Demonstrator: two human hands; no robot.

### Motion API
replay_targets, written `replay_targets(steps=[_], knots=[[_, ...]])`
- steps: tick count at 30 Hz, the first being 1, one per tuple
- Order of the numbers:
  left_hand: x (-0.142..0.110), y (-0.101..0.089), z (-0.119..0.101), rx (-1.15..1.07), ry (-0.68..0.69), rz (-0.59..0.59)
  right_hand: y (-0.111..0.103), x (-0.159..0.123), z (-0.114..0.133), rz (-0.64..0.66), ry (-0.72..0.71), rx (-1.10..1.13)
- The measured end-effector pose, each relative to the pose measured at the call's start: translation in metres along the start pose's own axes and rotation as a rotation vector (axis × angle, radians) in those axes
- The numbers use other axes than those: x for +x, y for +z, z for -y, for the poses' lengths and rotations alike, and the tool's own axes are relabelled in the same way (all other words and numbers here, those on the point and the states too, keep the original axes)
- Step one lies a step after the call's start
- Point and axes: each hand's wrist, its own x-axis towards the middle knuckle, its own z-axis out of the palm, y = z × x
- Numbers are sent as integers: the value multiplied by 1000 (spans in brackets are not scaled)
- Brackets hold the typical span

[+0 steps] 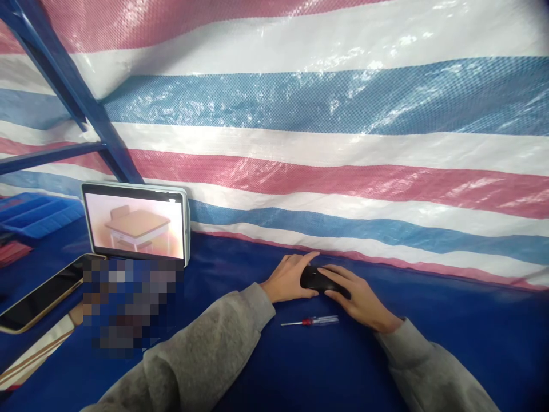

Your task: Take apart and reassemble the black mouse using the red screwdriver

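A black computer mouse (322, 280) is held low over the blue table surface, between my two hands. My left hand (291, 278) wraps round its left end, thumb below and index finger reaching out above. From the other side my right hand (359, 296) grips the mouse, its thumb along the near edge and its fingers over the far edge. Parts of the mouse are hidden by my fingers. Just nearer to me, a small screwdriver (309, 321) with a clear and red handle lies on the table, touched by neither hand.
A tablet (135, 223) stands upright at the left, showing a drawn desk. Beside it are a phone (47, 294), a blurred-out patch and another person's striped sleeve (36, 352). Blue trays (43, 214) lie farther left. A striped tarp (326, 189) hangs behind the table.
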Motion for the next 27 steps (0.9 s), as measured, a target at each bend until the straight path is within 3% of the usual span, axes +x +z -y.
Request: replay_targets(steps=[12,19,27], knots=[[-1,3,0,64,24,-23,1,2,10,9,44,-13],[-3,6,0,149,53,-110,-7,4,1,68,83,79],[-5,0,-4,54,118,-240,-18,9,6,11,174,197]])
